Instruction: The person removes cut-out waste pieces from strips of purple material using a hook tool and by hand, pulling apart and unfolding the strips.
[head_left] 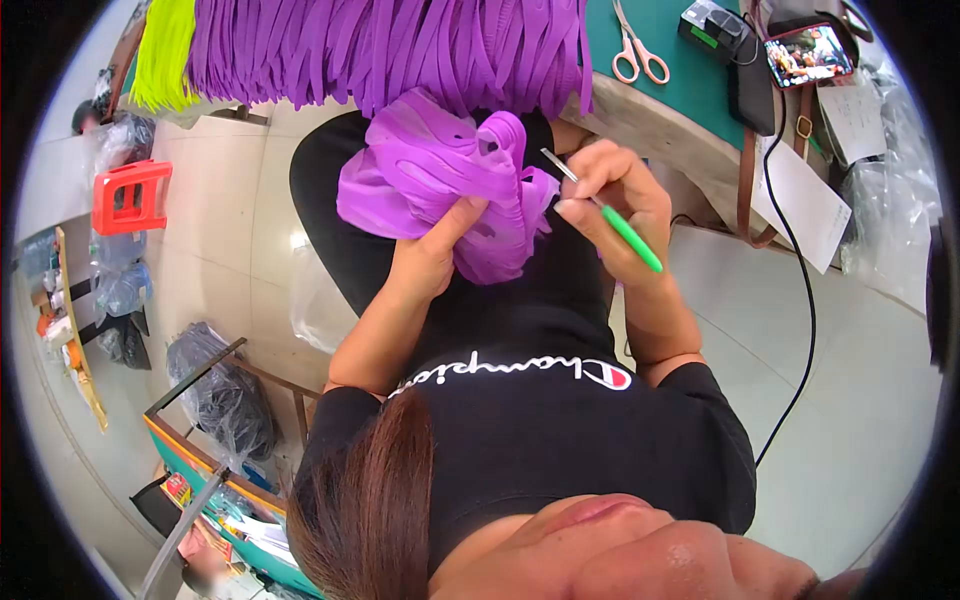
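A bunched piece of thin, partly see-through purple material (pixel 420 170) with ridged strips and loops lies above my lap. My left hand (pixel 435 250) is closed on its lower edge, thumb on top; the other fingers are hidden under it. In my right hand (pixel 630 195), just right of the bunch, a slim tool with a bright green handle (pixel 630 238) is pinched between thumb and fingers. Its metal tip points up and left, toward the purple material. Beyond my hands, a dense row of purple strips (pixel 390 50) hangs over the table edge.
Lime-green strips (pixel 163 55) hang at the row's left end. On the green table (pixel 612 85) lie scissors (pixel 640 55), a lit phone (pixel 810 55) and a black box (pixel 718 28). A black cable (pixel 808 300) runs down at right. A red stool (pixel 132 197) stands at left.
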